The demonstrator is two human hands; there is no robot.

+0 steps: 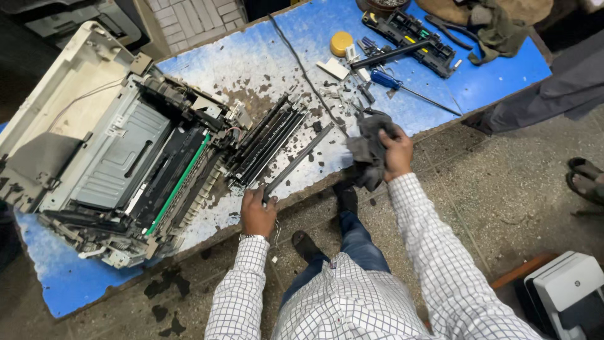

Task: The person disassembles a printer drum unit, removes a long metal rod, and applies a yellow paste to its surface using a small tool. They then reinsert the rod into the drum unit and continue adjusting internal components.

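Observation:
My left hand [257, 211] grips the near end of a long dark metal rod [301, 157] that lies slanted across the worn blue table [264, 53]. My right hand [396, 151] holds a crumpled grey rag [367, 151] near the table's front edge, beside the rod's far end. Just left of the rod lies a black roller assembly [267, 141] taken out of an opened printer [119, 157], whose grey metal frame, green strip and white cover fill the left side of the table.
At the back of the table lie a blue-handled screwdriver [402, 88], a yellow round lid [341, 43], a black part with a bar [409, 41] and small screws. A dark cable [302, 66] crosses the table. Another person's sandalled foot [585, 179] is at right; a white device [566, 293] stands on the floor.

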